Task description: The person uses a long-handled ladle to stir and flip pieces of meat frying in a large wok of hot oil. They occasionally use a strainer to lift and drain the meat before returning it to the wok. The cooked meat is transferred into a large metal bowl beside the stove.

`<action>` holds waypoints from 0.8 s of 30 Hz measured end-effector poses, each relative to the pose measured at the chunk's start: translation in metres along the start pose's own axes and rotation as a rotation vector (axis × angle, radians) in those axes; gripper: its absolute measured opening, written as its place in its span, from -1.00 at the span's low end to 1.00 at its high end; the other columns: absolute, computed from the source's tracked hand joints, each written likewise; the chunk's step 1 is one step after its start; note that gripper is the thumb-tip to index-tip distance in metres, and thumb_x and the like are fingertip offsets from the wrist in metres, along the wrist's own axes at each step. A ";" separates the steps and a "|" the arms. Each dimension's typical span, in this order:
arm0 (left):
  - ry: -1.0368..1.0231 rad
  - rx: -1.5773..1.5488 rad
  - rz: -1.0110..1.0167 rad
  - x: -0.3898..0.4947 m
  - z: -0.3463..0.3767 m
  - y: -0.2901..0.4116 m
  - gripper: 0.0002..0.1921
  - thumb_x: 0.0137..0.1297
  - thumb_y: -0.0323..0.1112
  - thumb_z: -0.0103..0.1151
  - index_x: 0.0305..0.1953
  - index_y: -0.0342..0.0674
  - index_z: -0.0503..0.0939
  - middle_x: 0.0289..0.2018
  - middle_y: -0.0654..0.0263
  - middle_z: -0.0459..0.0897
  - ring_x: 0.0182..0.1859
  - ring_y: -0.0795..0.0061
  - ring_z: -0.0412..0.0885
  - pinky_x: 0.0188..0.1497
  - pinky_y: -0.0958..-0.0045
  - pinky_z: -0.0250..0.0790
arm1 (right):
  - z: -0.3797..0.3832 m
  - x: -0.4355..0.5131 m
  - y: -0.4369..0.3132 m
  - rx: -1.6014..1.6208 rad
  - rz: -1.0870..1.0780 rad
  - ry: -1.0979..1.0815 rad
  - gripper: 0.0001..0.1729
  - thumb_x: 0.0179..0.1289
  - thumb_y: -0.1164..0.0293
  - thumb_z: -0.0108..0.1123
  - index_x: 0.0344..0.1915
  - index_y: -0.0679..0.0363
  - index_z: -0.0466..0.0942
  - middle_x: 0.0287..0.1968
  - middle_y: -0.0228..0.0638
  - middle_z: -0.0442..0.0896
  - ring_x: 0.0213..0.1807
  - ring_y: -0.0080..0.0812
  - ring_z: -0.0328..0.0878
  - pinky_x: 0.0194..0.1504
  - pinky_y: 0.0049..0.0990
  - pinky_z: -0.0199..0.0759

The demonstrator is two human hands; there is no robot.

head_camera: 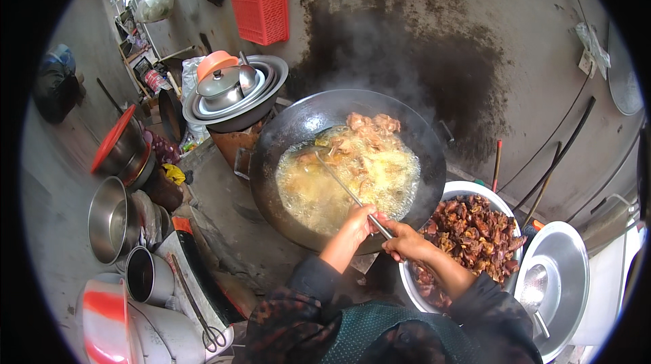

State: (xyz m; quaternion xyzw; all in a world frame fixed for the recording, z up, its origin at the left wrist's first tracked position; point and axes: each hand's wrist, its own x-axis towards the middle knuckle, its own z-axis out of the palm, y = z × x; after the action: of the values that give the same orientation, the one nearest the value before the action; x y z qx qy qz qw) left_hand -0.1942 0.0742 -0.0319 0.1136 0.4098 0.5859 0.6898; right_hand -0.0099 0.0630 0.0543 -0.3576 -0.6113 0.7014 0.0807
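Note:
Both of my hands grip the long metal handle of a cooking utensil [341, 181] over a big wok [315, 110]. My left hand [358, 221] holds it farther up toward the head. Nearer the handle's end is my right hand [407, 239]. The head of the utensil sits in bubbling oil [315, 201], mostly hidden by liquid and foam. Pale brown meat pieces [374, 127] are heaped toward the wok's far side. Steam rises from the oil. Below and around my right forearm, a metal basin [409, 282] holds many dark reddish-brown meat pieces [473, 232].
On the right, a metal basin [559, 282] contains a ladle-like strainer [534, 282]. Stacked basins with a lidded pot [221, 87] stand beyond the wok's left side. Pots, bowls and long tongs [190, 293] crowd the left. A red basket [259, 8] hangs on the sooty wall.

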 end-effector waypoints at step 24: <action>-0.673 -0.069 -0.524 -0.114 0.163 -0.110 -0.63 0.49 -0.05 -0.02 -0.04 -0.29 0.46 -0.17 -0.01 0.66 -0.12 0.13 0.71 -0.24 0.28 0.63 | -0.063 -0.285 -0.076 -0.449 0.297 0.186 -0.34 0.20 0.58 0.21 0.33 0.35 0.32 -0.44 -0.37 0.53 -0.57 -0.57 0.45 -0.51 -0.58 0.34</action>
State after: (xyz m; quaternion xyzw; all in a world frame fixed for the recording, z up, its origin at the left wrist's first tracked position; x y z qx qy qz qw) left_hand 0.0009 -0.0075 0.0507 0.1675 0.1570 0.3345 0.9140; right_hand 0.2123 -0.0254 0.2387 -0.5150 -0.6821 0.5169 -0.0484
